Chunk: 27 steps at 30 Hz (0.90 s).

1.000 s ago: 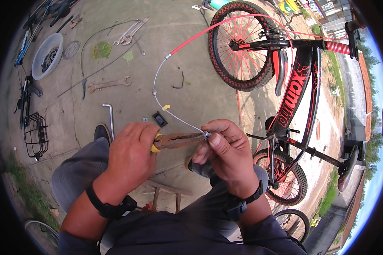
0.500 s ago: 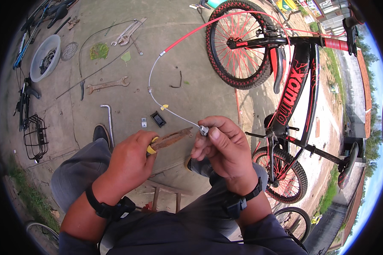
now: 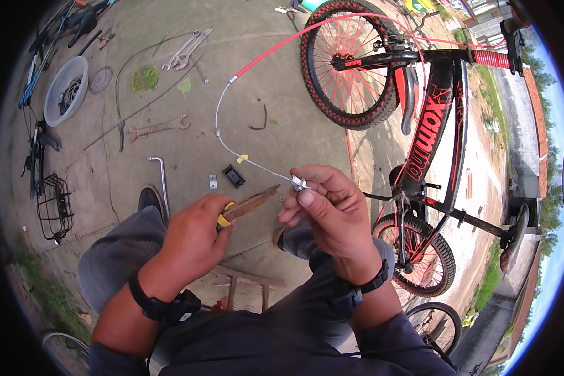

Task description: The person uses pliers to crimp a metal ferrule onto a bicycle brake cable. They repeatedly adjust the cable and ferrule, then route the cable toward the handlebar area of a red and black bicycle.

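My left hand (image 3: 194, 235) grips rusty pliers (image 3: 250, 203) with yellow handles, their jaws pointing right toward my other hand. My right hand (image 3: 326, 210) pinches the small metal end fitting (image 3: 298, 183) of a thin silver cable (image 3: 222, 135) between thumb and fingers. That cable curves up over the concrete into a red cable housing (image 3: 282, 44) that runs to the red and black bicycle (image 3: 432, 125) on the right. The plier tips sit a short gap left of the fitting, not touching it.
On the concrete lie a rusty spanner (image 3: 156, 127), an L-shaped hex key (image 3: 161, 178), a small black block (image 3: 233, 177), more wrenches (image 3: 185, 53), a white basin (image 3: 66, 91) and a black wire basket (image 3: 53, 207). A wooden stool (image 3: 244, 285) shows between my knees.
My hands have drawn apart: the pliers left the cable end and swung down-left, while my right hand kept hold of the fitting.
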Each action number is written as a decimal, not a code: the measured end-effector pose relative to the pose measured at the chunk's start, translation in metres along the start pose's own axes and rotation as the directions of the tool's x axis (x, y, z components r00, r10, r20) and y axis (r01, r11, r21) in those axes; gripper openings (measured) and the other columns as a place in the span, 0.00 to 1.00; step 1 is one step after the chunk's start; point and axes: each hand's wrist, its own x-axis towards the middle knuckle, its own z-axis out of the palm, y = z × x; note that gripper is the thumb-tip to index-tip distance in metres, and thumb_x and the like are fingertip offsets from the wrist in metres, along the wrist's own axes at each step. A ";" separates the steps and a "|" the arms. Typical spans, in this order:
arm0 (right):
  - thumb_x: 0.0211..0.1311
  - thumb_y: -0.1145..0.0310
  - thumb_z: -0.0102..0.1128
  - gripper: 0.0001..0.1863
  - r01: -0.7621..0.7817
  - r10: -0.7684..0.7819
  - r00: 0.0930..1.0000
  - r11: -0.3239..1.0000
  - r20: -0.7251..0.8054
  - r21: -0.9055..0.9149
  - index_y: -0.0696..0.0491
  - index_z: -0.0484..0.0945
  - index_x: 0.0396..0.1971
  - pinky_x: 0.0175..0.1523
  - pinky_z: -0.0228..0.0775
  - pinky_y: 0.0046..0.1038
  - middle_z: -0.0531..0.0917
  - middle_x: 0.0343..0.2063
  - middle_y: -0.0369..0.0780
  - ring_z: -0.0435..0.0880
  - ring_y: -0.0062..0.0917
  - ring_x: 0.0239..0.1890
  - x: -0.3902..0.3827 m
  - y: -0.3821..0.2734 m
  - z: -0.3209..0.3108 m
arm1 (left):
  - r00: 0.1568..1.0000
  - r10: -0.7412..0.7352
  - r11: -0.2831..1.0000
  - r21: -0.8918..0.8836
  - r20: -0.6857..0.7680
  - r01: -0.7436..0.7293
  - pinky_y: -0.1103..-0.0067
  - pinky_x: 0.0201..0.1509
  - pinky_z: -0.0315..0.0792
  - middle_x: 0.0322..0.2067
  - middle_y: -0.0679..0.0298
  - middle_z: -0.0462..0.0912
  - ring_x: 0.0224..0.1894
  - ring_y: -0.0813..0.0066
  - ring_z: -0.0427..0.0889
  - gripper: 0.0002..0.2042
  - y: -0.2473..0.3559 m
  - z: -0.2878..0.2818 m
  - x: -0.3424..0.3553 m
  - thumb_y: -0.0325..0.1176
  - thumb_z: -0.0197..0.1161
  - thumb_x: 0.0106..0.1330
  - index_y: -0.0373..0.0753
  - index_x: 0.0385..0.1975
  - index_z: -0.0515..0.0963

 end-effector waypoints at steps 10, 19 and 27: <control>0.81 0.68 0.57 0.14 0.061 -0.063 0.998 0.988 -0.006 -0.145 0.59 0.80 0.57 0.40 0.82 0.22 0.89 0.35 0.40 0.91 0.24 0.35 0.002 -0.005 -0.004 | 1.000 -0.016 1.000 -0.009 0.001 0.016 0.59 0.44 0.78 0.42 0.49 0.84 0.42 0.43 0.84 0.14 0.000 0.001 -0.001 0.28 0.68 0.67 0.35 0.50 0.78; 0.80 0.70 0.57 0.12 0.078 -0.075 0.997 0.985 0.024 -0.155 0.59 0.81 0.55 0.40 0.82 0.22 0.89 0.37 0.40 0.90 0.22 0.37 0.000 -0.004 -0.007 | 0.999 -0.034 0.998 -0.048 0.021 0.035 0.59 0.45 0.78 0.42 0.48 0.84 0.42 0.42 0.84 0.14 -0.002 0.000 0.003 0.29 0.67 0.68 0.35 0.51 0.78; 0.76 0.76 0.60 0.12 0.102 -0.103 0.995 0.966 0.009 -0.237 0.60 0.82 0.55 0.43 0.82 0.22 0.89 0.39 0.40 0.89 0.21 0.39 -0.001 -0.007 -0.005 | 0.967 -0.118 0.980 -0.132 0.228 0.150 0.67 0.51 0.77 0.43 0.51 0.85 0.45 0.52 0.86 0.13 0.001 0.002 0.001 0.26 0.62 0.69 0.36 0.53 0.79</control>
